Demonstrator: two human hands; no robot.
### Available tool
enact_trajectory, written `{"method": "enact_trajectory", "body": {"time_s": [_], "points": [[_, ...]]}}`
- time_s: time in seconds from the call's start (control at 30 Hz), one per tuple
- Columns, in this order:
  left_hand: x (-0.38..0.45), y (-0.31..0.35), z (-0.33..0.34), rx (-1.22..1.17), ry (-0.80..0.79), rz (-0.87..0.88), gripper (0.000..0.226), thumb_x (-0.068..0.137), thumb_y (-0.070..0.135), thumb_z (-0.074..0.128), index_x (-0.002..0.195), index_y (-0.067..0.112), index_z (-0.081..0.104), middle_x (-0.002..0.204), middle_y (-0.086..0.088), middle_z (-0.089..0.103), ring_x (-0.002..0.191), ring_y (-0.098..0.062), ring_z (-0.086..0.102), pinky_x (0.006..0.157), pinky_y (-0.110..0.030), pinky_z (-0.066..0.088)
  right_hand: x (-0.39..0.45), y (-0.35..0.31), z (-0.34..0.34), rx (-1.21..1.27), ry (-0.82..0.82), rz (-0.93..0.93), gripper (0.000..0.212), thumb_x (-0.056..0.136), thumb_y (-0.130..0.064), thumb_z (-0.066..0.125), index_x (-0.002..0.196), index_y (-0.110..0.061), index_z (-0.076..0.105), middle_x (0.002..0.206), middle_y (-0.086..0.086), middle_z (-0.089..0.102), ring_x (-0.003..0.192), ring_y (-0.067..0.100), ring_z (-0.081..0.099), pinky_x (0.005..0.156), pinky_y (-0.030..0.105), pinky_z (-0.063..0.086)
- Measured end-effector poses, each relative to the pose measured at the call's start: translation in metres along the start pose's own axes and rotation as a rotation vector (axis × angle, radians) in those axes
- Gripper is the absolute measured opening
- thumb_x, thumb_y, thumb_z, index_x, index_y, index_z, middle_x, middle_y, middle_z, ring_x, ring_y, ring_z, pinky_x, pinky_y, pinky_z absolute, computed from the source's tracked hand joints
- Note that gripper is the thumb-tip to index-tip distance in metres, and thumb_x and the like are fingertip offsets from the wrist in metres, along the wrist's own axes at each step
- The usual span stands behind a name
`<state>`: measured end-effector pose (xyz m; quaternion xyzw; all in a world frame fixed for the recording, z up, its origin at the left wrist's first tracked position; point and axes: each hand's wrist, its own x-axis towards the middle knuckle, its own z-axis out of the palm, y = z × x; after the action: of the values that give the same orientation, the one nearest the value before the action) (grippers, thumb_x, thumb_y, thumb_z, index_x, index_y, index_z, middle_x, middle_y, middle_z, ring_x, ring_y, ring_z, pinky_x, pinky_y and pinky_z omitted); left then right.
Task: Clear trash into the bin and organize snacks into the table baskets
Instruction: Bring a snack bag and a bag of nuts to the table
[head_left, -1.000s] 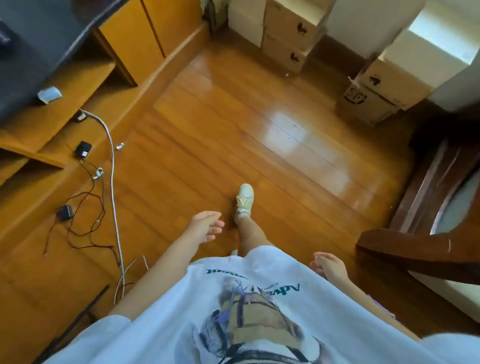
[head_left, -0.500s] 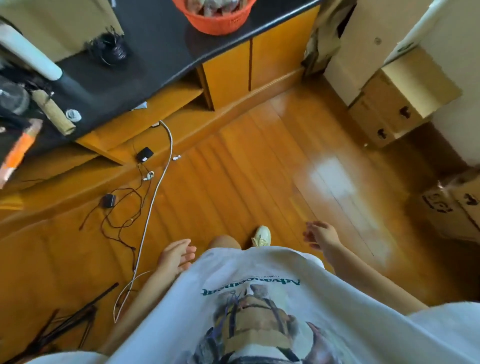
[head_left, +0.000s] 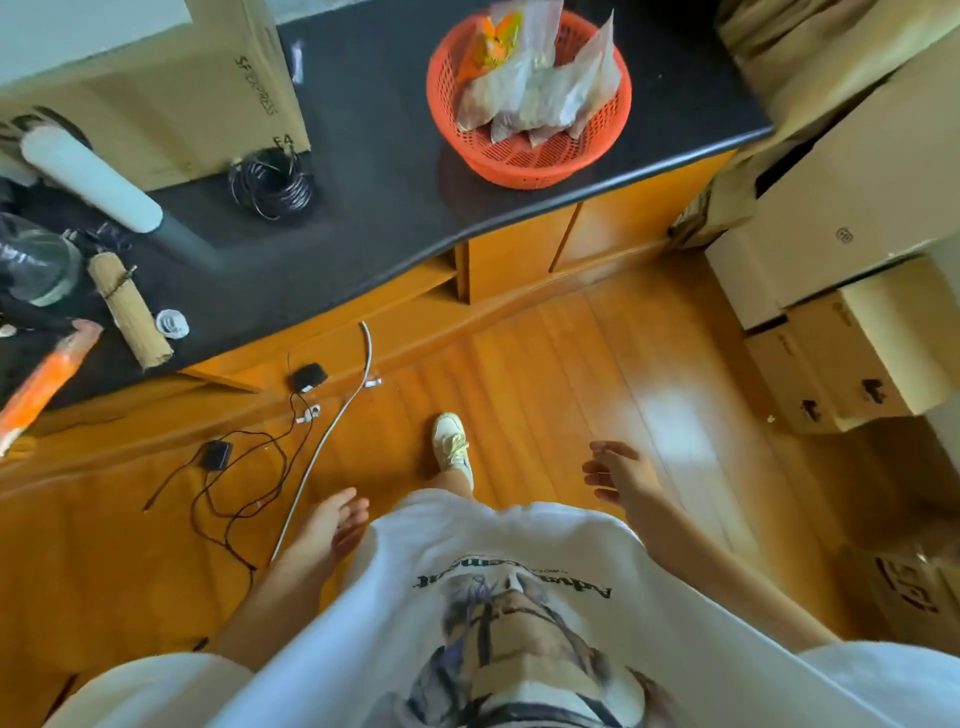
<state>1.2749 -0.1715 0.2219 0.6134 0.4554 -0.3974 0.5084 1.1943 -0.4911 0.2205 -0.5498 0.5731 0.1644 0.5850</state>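
Note:
An orange mesh basket (head_left: 540, 161) stands on the black countertop (head_left: 374, 197) ahead of me, holding several clear snack bags (head_left: 540, 98) and an orange-yellow packet (head_left: 493, 41). My left hand (head_left: 332, 525) hangs by my hip over the wooden floor, fingers relaxed and empty. My right hand (head_left: 618, 473) is out in front of my waist, fingers loosely spread, holding nothing. Both hands are well short of the counter.
On the counter's left are a cardboard box (head_left: 171, 98), a coil of black cable (head_left: 272, 184), a white tube (head_left: 88, 176), a bamboo roll (head_left: 130, 312) and an orange-wrapped item (head_left: 41, 384). Cables and adapters (head_left: 244, 467) trail across the floor. Stacked cardboard boxes (head_left: 852, 291) fill the right.
The view has swung from the open floor toward the counter, bringing the orange basket fully into sight. My right hand has lifted forward; my left still hangs at my side.

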Motion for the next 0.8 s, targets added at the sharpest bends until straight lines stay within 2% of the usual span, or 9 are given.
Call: {"method": "enact_trajectory", "body": {"time_s": [0.1,0.23,0.37,0.43,0.5,0.6,0.63,0.73,0.8], "points": [[0.001,0.078,0.031,0.081,-0.056,0.077,0.038,0.099,0.021,0.039,0.134,0.007,0.045,0.131,-0.015,0.056,0.104,-0.022,0.052,0.073,-0.024,0.041,0.012,-0.031,0.000,0.073,0.041,0.027,0.019,0.091,-0.007,0.046,0.083,-0.017,0.058,0.070,0.008,0.059,0.059,0.020,0.053,0.054,0.025,0.037],[-0.001,0.153,0.077,0.136,-0.137,0.149,0.021,0.096,0.022,0.047,0.113,0.015,0.057,0.087,-0.001,0.063,0.076,-0.013,0.057,0.069,-0.025,0.043,0.028,-0.060,-0.007,0.199,0.103,0.104,0.011,0.093,-0.008,0.046,0.097,-0.010,0.056,0.072,0.010,0.057,0.058,0.021,0.052,0.054,0.027,0.037],[-0.003,0.205,0.123,0.249,-0.193,0.172,0.012,0.094,0.020,0.051,0.087,0.022,0.060,0.080,0.000,0.064,0.070,-0.012,0.057,0.065,-0.024,0.042,0.044,-0.079,-0.014,0.251,0.183,0.221,0.017,0.094,-0.007,0.046,0.109,-0.009,0.055,0.070,0.010,0.057,0.037,0.012,0.057,0.039,0.016,0.041],[-0.002,0.229,0.145,0.301,-0.219,0.193,0.014,0.094,0.019,0.051,0.084,0.023,0.060,0.076,0.002,0.063,0.067,-0.010,0.056,0.063,-0.023,0.042,0.054,-0.093,-0.016,0.244,0.208,0.265,0.022,0.093,-0.005,0.048,0.113,-0.003,0.056,0.057,0.009,0.061,0.027,0.007,0.052,0.032,0.012,0.039],[0.001,0.250,0.165,0.321,-0.231,0.220,0.013,0.093,0.019,0.052,0.083,0.023,0.061,0.074,0.003,0.064,0.065,-0.009,0.057,0.060,-0.021,0.042,0.064,-0.114,-0.020,0.207,0.212,0.279,0.027,0.092,-0.004,0.051,0.117,0.005,0.055,0.048,0.010,0.066,0.033,0.010,0.056,0.033,0.015,0.041],[0.006,0.280,0.191,0.300,-0.206,0.228,0.014,0.092,0.020,0.053,0.081,0.024,0.061,0.074,0.002,0.064,0.064,-0.009,0.057,0.056,-0.020,0.041,0.089,-0.161,-0.026,0.169,0.206,0.261,0.032,0.092,-0.003,0.050,0.121,0.008,0.053,0.104,0.030,0.066,0.074,0.019,0.057,0.029,0.012,0.035],[0.008,0.289,0.199,0.279,-0.192,0.219,0.015,0.093,0.020,0.052,0.081,0.024,0.060,0.075,0.002,0.064,0.065,-0.009,0.057,0.057,-0.020,0.041,0.100,-0.180,-0.027,0.162,0.191,0.251,0.031,0.092,-0.003,0.050,0.121,0.007,0.054,0.105,0.029,0.066,0.072,0.021,0.057,0.030,0.012,0.035],[0.012,0.318,0.220,0.198,-0.136,0.186,0.014,0.095,0.019,0.048,0.087,0.023,0.059,0.079,0.003,0.063,0.070,-0.010,0.057,0.062,-0.022,0.041,0.135,-0.246,-0.028,0.133,0.133,0.221,0.029,0.091,-0.005,0.049,0.118,0.002,0.056,0.067,0.014,0.064,0.055,0.020,0.055,0.054,0.024,0.042],[0.012,0.338,0.235,0.126,-0.100,0.190,0.015,0.096,0.017,0.045,0.092,0.021,0.059,0.081,0.002,0.063,0.072,-0.010,0.057,0.064,-0.022,0.042,0.158,-0.296,-0.025,0.117,0.096,0.140,0.025,0.092,-0.006,0.047,0.115,-0.002,0.057,0.069,0.009,0.057,0.060,0.019,0.052,0.060,0.027,0.039]]}}
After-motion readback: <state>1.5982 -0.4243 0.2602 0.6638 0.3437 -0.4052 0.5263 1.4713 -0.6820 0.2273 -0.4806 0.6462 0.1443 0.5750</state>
